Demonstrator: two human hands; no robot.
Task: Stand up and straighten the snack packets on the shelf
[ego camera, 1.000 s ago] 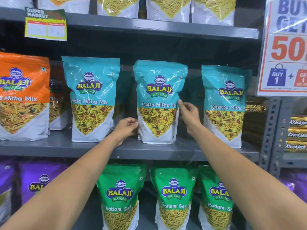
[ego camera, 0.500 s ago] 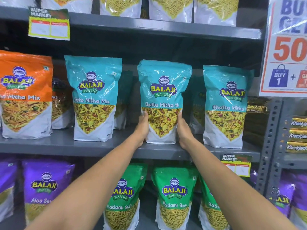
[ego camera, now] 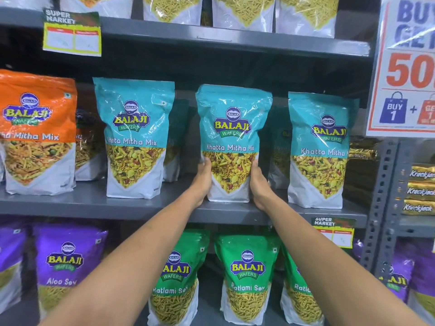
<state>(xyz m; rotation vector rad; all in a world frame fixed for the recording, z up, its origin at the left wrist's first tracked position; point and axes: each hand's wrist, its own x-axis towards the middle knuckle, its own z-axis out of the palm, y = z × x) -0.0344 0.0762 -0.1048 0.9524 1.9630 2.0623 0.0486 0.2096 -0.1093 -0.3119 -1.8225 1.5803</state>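
A teal Khatta Mitha Mix packet (ego camera: 231, 128) stands upright at the middle of the grey shelf (ego camera: 94, 203). My left hand (ego camera: 203, 180) grips its lower left edge and my right hand (ego camera: 257, 184) grips its lower right edge. Two more teal packets stand upright beside it, one on the left (ego camera: 134, 137) and one on the right (ego camera: 320, 149). An orange Mitha Mix packet (ego camera: 37, 132) stands at the far left. More packets sit partly hidden behind the front row.
Green Ratlami Sev packets (ego camera: 247, 276) and purple Aloo Sev packets (ego camera: 68, 262) fill the shelf below. A shelf above (ego camera: 235, 41) carries more packets. A promotion poster (ego camera: 404, 67) hangs at the right, beside a perforated upright (ego camera: 376, 196) and gold biscuit packs (ego camera: 421, 191).
Both hands dropped from the middle teal packet's sides to its lower edges and closed on it. The packet now stands squarer, and my view has shifted slightly left and down.
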